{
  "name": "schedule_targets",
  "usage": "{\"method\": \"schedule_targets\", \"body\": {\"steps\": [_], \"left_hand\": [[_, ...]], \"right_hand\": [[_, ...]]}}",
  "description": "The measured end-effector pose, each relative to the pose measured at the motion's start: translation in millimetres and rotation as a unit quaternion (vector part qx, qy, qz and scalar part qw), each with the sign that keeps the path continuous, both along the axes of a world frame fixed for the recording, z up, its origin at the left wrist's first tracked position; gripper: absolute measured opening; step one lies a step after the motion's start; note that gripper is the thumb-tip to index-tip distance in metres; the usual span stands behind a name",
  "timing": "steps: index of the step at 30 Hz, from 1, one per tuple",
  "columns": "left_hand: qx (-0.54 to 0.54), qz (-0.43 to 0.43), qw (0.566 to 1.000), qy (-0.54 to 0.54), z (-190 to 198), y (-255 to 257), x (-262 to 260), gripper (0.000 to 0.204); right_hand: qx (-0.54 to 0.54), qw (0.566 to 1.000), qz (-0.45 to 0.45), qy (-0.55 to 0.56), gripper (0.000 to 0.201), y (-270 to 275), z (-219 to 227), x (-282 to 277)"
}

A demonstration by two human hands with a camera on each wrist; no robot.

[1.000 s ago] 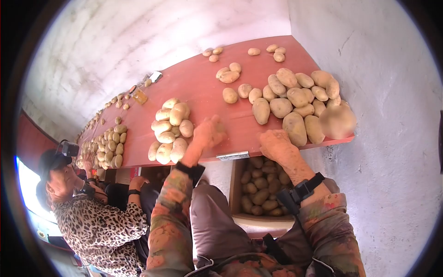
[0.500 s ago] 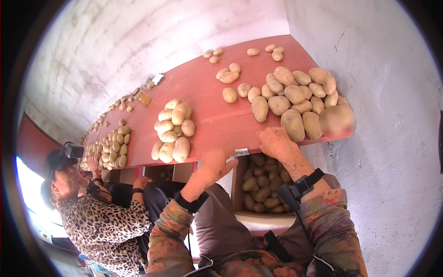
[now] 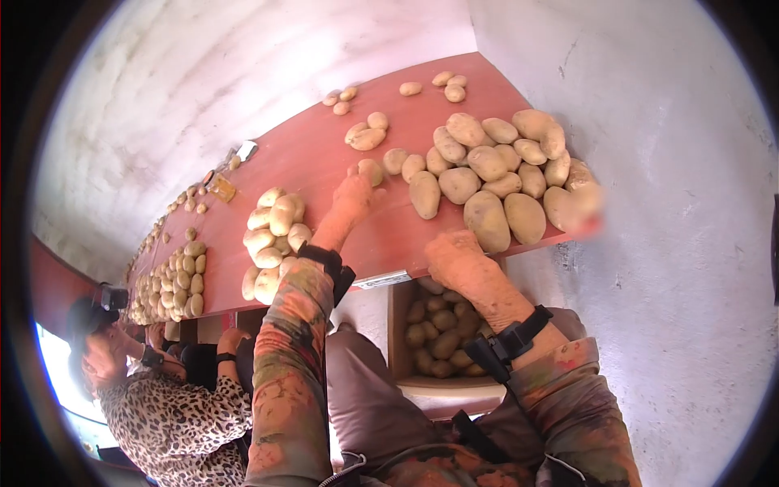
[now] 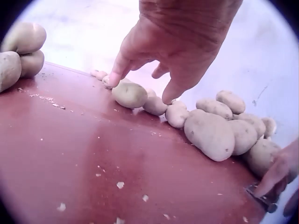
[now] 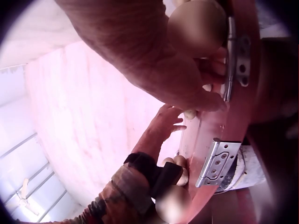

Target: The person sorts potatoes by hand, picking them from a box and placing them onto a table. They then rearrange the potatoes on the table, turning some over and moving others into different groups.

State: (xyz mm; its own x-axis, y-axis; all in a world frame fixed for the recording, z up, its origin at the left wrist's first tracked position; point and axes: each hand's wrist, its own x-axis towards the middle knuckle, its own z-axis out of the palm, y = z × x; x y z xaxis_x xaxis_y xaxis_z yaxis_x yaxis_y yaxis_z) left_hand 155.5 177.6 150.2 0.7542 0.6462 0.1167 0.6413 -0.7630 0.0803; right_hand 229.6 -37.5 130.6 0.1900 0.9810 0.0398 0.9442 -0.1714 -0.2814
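Note:
My left hand reaches over the red table to a single potato. In the left wrist view its thumb and fingers are spread over this potato, with no grip round it. My right hand rests at the table's front edge, beside a large potato of the right-hand heap. Its fingers lie loosely by a metal hinge in the right wrist view and hold nothing. A smaller pile of potatoes lies left of my left forearm.
Under the table edge stands a box of potatoes. Small groups of potatoes lie farther back. At left, a person in a leopard-print top sits by another potato pile. A wall borders the table's right end.
My left hand first drew back to the table's front edge, then moved forward to the single potato. My right hand stays at the edge. The head view has shifted slightly.

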Motion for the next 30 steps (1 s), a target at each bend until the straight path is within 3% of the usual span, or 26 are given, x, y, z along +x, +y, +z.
{"method": "schedule_targets", "body": {"steps": [3, 5, 9, 12, 15, 17, 18, 20, 22, 24, 26, 30], "left_hand": [[0.012, -0.003, 0.999, -0.043, -14, 22, 17, 0.062], [-0.055, -0.042, 0.997, -0.032, -20, 34, 22, 0.032], [-0.052, -0.022, 0.995, -0.086, -39, 48, 23, 0.031], [-0.046, -0.034, 0.996, -0.069, -32, 39, 15, 0.029], [-0.074, 0.009, 0.997, -0.03, -29, 30, 1, 0.024], [-0.211, -0.039, 0.975, -0.055, -33, 27, -22, 0.019], [-0.218, -0.034, 0.974, -0.047, -27, 5, -32, 0.019], [-0.084, -0.017, 0.99, -0.115, 4, -62, -54, 0.018], [-0.109, -0.005, 0.986, -0.124, 18, -102, -77, 0.019], [-0.132, 0.011, 0.981, -0.139, 6, -131, -99, 0.021], [-0.084, -0.061, 0.976, -0.194, -9, -149, -115, 0.021], [-0.109, -0.044, 0.98, -0.158, -37, -180, -135, 0.035]], "right_hand": [[0.026, 1.0, 0.007, 0.003, 0.012, -1, -4, 2], [0.033, 0.999, 0.011, 0.005, 0.011, -4, -8, 3], [0.074, 0.997, 0.011, 0.007, 0.01, -2, -13, 7], [0.069, 0.997, 0.019, 0.005, 0.011, -3, -12, 6], [0.072, 0.997, 0.022, -0.007, 0.012, -1, -13, 7], [0.075, 0.997, 0.019, -0.007, 0.016, -1, -13, 8], [0.067, 0.998, 0.021, 0.002, 0.016, -1, -14, 10], [0.066, 0.998, 0.02, 0.006, 0.015, 2, -18, 12], [0.052, 0.998, 0.026, 0.005, 0.015, 0, -13, 13], [0.036, 0.999, 0.036, -0.001, 0.015, 0, -15, 13], [0.017, 0.999, 0.041, -0.001, 0.017, 3, -16, 15], [0.015, 0.998, 0.06, -0.013, 0.02, 3, -17, 18]]}}
